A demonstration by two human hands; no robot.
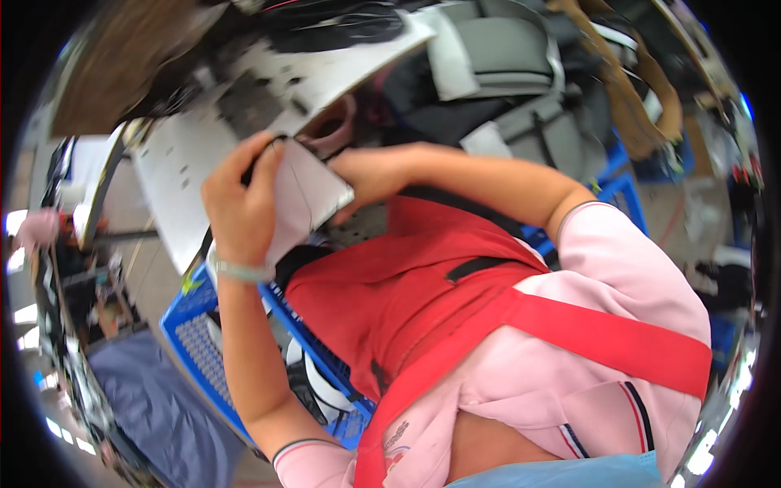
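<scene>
A pale, whitish-pink flat piece (pixel 303 191) with a dark thread trailing across it is held up between my two hands. My left hand (pixel 240 199), a pale band on its wrist, has its fingers curled round the upper left edge, where something black shows. At the opposite side, my right hand (pixel 376 175) is closed on the piece's right edge; some of its fingers are hidden behind it, and it is blurred. Both hands are above my lap, which the red apron (pixel 407 285) covers. What the piece is made of cannot be made out.
Just beyond my hands is a white tabletop (pixel 175 179) with a dark plate. A blue plastic crate (pixel 195 342) holding black and white pieces stands beside my lap. Grey padded pieces (pixel 504 57) and a brown strip (pixel 643 122) lie far right; dark blue cloth (pixel 159 407) hangs near left.
</scene>
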